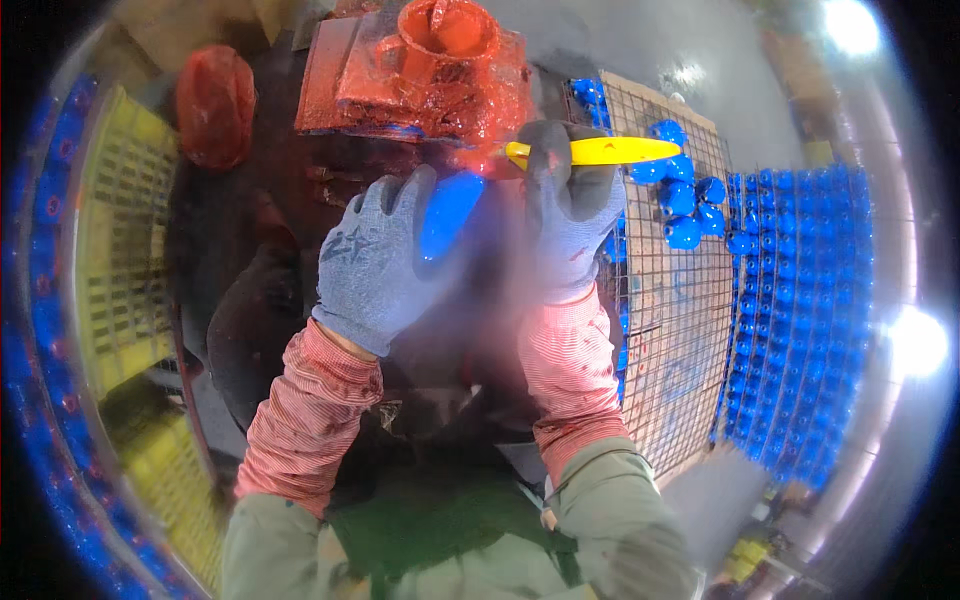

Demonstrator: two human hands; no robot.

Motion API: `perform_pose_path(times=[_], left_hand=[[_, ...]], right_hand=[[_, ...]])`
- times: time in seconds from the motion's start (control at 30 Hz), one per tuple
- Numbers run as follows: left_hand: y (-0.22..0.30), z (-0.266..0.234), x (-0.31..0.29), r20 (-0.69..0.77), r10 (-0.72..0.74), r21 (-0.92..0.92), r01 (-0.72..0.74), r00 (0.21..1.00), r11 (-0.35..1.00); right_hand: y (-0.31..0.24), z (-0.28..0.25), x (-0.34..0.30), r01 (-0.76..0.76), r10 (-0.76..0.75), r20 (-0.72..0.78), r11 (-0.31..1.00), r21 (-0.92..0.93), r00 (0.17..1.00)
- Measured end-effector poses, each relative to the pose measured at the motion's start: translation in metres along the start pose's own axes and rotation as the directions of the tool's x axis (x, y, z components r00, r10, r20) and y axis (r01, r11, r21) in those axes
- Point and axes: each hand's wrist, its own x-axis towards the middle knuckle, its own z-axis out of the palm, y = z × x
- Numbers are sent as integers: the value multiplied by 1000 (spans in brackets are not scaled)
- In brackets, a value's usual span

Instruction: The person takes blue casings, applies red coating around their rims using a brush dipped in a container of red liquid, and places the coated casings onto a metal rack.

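Observation:
My left hand (375,250), in a grey-blue glove, is closed around a smooth, glossy blue rounded piece (450,215). Close on its right, my gloved right hand (568,205) grips a paintbrush (625,151) by its thick yellow handle. The brush's red end points left, near the top of the blue piece; blur hides whether the two touch. Just beyond my hands, a red-coated cup (450,35) with a handle contains red paint. It stands on a block (345,85) thickly smeared with the same red.
To the right is a wire-mesh rack (675,320) bearing several blue pieces (680,200). Past it, dense rows of blue pieces (800,290) stand together. Yellow crates (125,240) line the left side. A red-covered rounded lump (215,105) lies at the far left.

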Motion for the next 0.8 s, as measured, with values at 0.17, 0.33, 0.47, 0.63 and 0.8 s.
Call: perform_pose_path(times=[0.17, 0.33, 0.47, 0.63, 0.8], left_hand=[[-5, 0, 1, 69, -91, -271, 106, 993, 957], [-16, -5, 4, 407, -153, -892, 428, 901, 147], [-37, 19, -17, 84, 0, -996, 84, 996, 18], [-26, 39, -29, 626, 42, -501, 443, 779, -744], [18, 46, -3, -108, 730, 263, 727, 675, -634]], right_hand=[[-2, -8, 5, 262, -260, 49, 914, -309, 964], [-11, -14, 9, 220, -216, -52, 973, 71, 975], [-7, -5, 8, 138, -153, 59, 969, 204, 987], [29, 6, -8, -422, 445, 168, 569, 706, 880], [48, 43, -32, -586, 256, 535, 199, 786, 805]])
